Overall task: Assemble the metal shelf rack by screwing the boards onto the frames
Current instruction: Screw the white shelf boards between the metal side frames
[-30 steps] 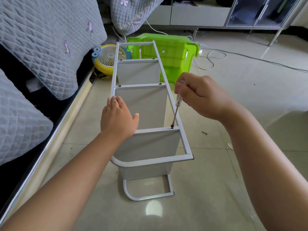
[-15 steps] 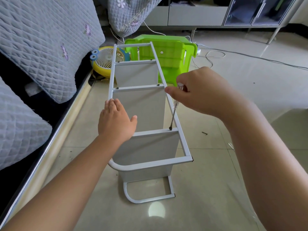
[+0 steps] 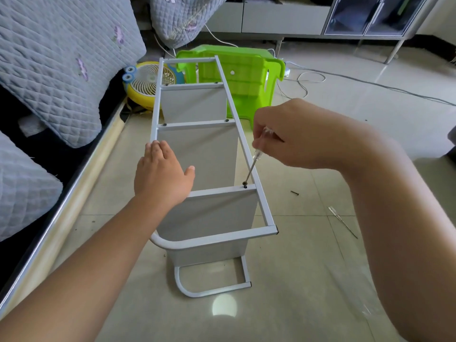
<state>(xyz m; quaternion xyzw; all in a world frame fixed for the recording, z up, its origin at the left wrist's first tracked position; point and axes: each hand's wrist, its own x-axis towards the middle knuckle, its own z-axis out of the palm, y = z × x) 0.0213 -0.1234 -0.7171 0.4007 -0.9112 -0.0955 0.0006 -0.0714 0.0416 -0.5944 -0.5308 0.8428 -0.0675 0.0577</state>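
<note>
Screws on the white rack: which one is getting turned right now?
The black screw at the right end of the nearest crossbar: the clear-handled screwdriver pinched in the right hand has its tip on it. The farther screws have no tool on them.

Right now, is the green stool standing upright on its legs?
No, the green stool lies tipped on its side behind the rack, its ribbed underside facing the camera.
</note>
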